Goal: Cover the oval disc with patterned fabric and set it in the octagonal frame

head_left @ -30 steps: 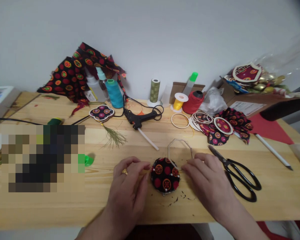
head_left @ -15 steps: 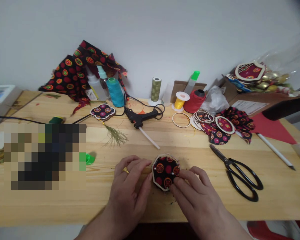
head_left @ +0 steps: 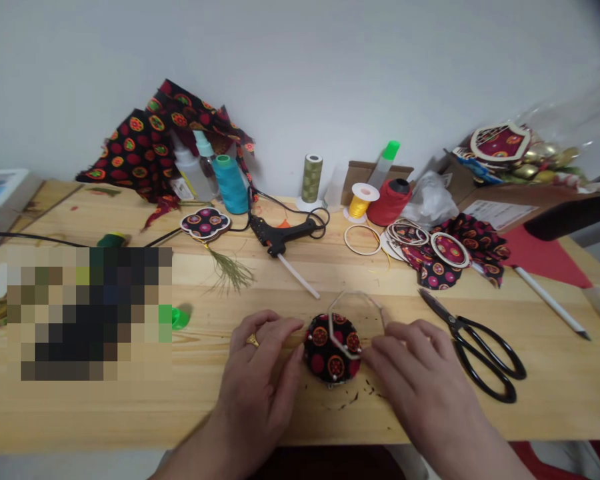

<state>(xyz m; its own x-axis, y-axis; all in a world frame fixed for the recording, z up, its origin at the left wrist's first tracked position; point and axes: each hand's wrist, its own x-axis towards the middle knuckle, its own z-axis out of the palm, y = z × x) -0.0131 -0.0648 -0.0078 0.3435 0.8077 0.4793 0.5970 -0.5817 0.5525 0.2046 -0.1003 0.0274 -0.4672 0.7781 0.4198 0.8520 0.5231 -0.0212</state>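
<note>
A round disc covered in black fabric with red and orange motifs (head_left: 336, 365) lies on the table between my hands. Several pale beads or pinheads dot its surface. My left hand (head_left: 265, 360) steadies its left edge with curved fingers and thumb. Between the thumb and fingers of my right hand (head_left: 410, 363) is a thin pale polygonal wooden frame (head_left: 336, 337), tilted up and slightly blurred. Part of the frame passes over the disc's upper right; its right end is hidden by my fingers.
Black-handled scissors (head_left: 480, 353) lie to the right, near a white pen (head_left: 550, 303). Behind are a black glue gun (head_left: 280, 233), a flower-shaped piece with a tassel (head_left: 205, 223), thread spools (head_left: 231, 187) and wooden rings (head_left: 363, 240). A cardboard box (head_left: 500, 207) stands back right.
The polygonal frame, which lay around the disc's top, has been lifted off and tilted to the right by my right hand. My left hand has stayed nearly in place by the disc.
</note>
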